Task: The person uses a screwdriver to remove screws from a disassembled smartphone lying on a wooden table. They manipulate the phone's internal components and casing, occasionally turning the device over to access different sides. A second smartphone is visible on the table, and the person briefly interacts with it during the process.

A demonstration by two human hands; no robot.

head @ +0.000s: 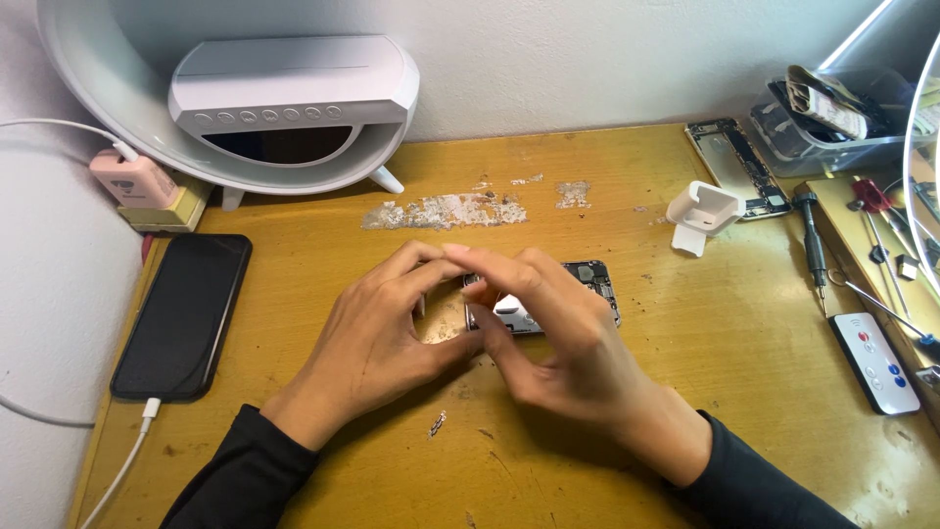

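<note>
Your wooden desk (685, 323) runs to a white wall at the back and another on your left. The near edge lies under your black sleeves. The widest bare stretch of wood is to the right of your hands, between them and the white remote (874, 361) near the right edge. Along that edge a screwdriver (812, 238) and other tools lie on a raised strip, with a stripped phone frame (736, 166) and a clear bin (832, 122) behind. On the left a black phone (183, 314) lies face up on its cable, and a white arched lamp (284, 98) fills the back left corner. A small white holder (702, 213) stands behind and to the right of your hands.

The opened phone body (592, 279) lies flat at mid-desk, mostly hidden beneath your hands, with only its dark right end showing.

Your left hand (377, 338) curls over its left end, thumb and forefinger drawn together. Your right hand (553, 328) arches across the top, fingertips pinched on a small shiny part I cannot make out. Both wrists angle inward, forearms resting low.
</note>
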